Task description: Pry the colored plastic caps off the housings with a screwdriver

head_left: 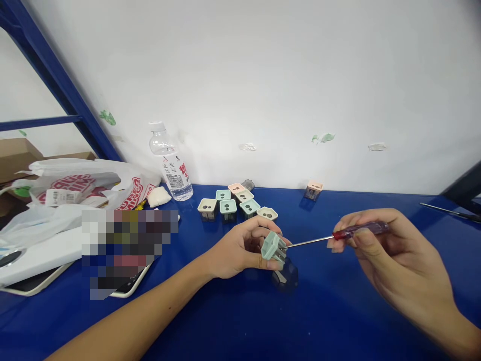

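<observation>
My left hand (pixel 240 248) is closed around a small pale green sharpener-like block (pixel 271 246), holding it just above the blue table (pixel 326 311). My right hand (pixel 379 240) pinches a red-handled screwdriver (pixel 356 231). Its thin metal shaft (pixel 310 242) points left and its tip meets the green block. A dark translucent piece (pixel 284 277) lies on the table just under the block.
Several small pastel blocks (pixel 235 203) cluster near the wall, with one pink block (pixel 313 189) apart to the right. A clear water bottle (pixel 171 163), white plastic bags (pixel 82 190), a phone (pixel 128 286) and a white tablet-like item (pixel 37 260) crowd the left. A thin dark tool (pixel 451 211) lies far right.
</observation>
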Motion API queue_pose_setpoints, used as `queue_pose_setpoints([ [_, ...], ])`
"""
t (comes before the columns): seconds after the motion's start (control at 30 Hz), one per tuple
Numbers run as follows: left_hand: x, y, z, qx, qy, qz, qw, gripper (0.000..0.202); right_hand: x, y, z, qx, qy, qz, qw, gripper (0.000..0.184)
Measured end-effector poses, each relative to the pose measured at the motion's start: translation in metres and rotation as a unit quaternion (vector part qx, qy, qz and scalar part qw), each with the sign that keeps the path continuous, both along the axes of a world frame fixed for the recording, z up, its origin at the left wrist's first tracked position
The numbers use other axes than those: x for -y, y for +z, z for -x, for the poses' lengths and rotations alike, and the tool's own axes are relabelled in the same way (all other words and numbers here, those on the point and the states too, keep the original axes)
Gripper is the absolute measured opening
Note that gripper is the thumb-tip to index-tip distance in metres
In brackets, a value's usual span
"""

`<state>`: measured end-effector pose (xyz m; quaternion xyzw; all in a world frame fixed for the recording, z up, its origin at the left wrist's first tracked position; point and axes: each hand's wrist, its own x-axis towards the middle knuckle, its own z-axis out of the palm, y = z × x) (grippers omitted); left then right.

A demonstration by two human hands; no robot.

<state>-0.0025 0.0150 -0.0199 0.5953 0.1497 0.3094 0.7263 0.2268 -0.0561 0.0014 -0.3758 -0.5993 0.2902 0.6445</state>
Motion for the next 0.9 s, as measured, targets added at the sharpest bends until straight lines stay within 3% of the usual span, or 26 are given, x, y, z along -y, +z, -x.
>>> queue_pose_setpoints([
  [0.1, 0.000, 0.001, 0.000, -0.003, 0.005, 0.007, 1.000, 0.042, 0.002, 0.002, 0.004, -0.033, -0.031, 0.018, 0.999, 0.007],
  [0.33, 0.001, 0.000, 0.000, -0.008, 0.010, -0.010, 1.000, 0.043, -0.002, 0.001, -0.003, 0.016, -0.012, -0.001, 1.000, 0.009],
  [0.5, 0.003, 0.000, -0.001, -0.019, 0.033, -0.025, 0.999, 0.043, -0.001, -0.004, -0.008, 0.137, -0.091, 0.012, 0.986, 0.014],
  [0.73, 0.003, -0.002, -0.001, -0.044, 0.028, 0.008, 0.999, 0.044, 0.002, 0.005, -0.013, 0.174, 0.042, 0.018, 0.984, 0.010],
  [0.9, 0.000, -0.002, 0.001, -0.030, 0.022, -0.002, 0.999, 0.043, 0.003, 0.010, -0.021, 0.192, 0.087, 0.036, 0.977, 0.011],
])
